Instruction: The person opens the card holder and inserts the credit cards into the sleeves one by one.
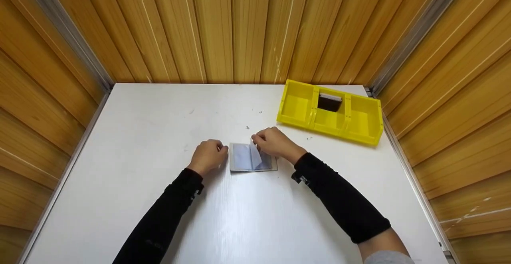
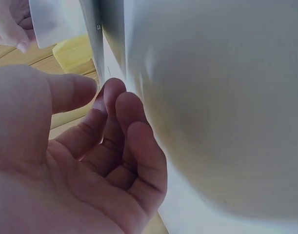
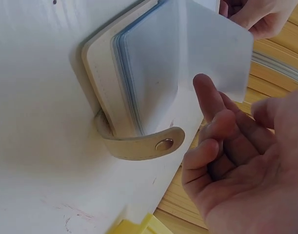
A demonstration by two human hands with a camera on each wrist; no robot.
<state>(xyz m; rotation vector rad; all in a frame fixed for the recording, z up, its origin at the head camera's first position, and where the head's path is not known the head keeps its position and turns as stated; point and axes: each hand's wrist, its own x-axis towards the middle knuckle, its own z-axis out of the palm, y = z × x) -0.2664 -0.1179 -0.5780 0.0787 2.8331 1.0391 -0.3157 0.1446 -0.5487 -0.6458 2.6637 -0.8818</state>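
A cream card holder (image 1: 233,167) with clear plastic sleeves lies spread on the white table, one sleeve (image 3: 214,46) standing up from the stack. Its strap with a metal snap (image 3: 164,145) juts out at the right side. At the holder's left edge is my left hand (image 1: 208,156); its thumb and index fingertips come together on the cover's edge. My right hand (image 1: 274,142) is over the right half, the index finger against the raised sleeve. In the right wrist view, its thumb (image 3: 266,111) stays apart from that sleeve and the other fingers are bent.
Toward the back right of the table (image 1: 151,124) sits a yellow three-compartment tray (image 1: 327,130). A dark, flat object with a pale edge (image 1: 329,103) stands in its middle compartment. Wood-patterned walls (image 1: 247,28) enclose the back and both sides.
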